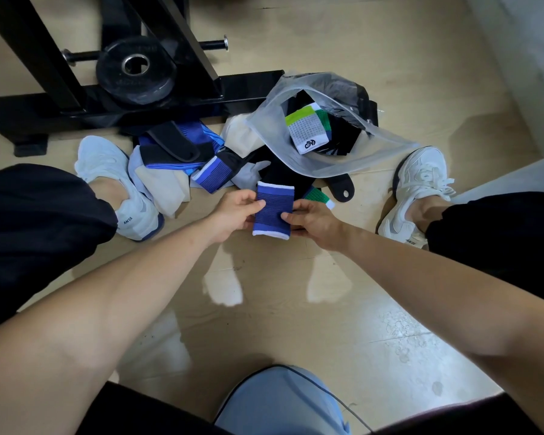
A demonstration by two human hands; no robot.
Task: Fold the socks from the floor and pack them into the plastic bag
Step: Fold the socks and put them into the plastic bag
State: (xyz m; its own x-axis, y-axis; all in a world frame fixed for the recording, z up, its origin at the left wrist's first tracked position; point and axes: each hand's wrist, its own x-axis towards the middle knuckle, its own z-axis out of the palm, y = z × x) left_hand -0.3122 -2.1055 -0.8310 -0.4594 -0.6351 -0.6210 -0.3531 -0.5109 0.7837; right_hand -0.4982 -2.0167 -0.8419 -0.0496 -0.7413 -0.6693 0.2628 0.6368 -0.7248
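Left hand (236,211) and right hand (314,221) grip blue sock (272,211) over glossy tan floor (264,324).

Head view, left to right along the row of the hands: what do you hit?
Left white shoe → loose sock pile → left hand → blue sock, held by both hands → right hand → right white shoe. Plastic bag omitted: it lies farther back, overlapping several.
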